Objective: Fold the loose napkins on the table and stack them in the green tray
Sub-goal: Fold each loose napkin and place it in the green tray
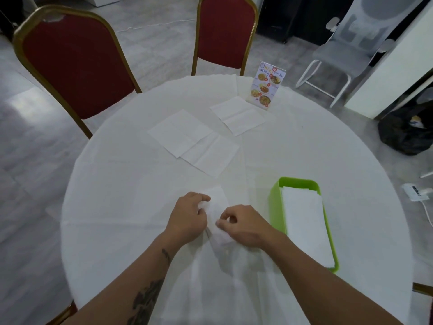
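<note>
A narrow folded white napkin (218,207) lies on the white tablecloth near the front edge, between my hands. My left hand (188,218) has its curled fingers on the napkin's left edge. My right hand (243,225) pinches its right edge with thumb and fingertips. To the right stands the green tray (276,207) holding a stack of folded napkins (304,224). Three loose unfolded napkins lie farther back: one at the left (178,132), one partly under it (213,156), one near the menu stand (237,114).
A menu card stand (267,84) is at the table's far side. Two red chairs (77,64) (225,31) stand behind the round table. A grey chair (346,55) and a black bag (407,130) are on the floor at the right.
</note>
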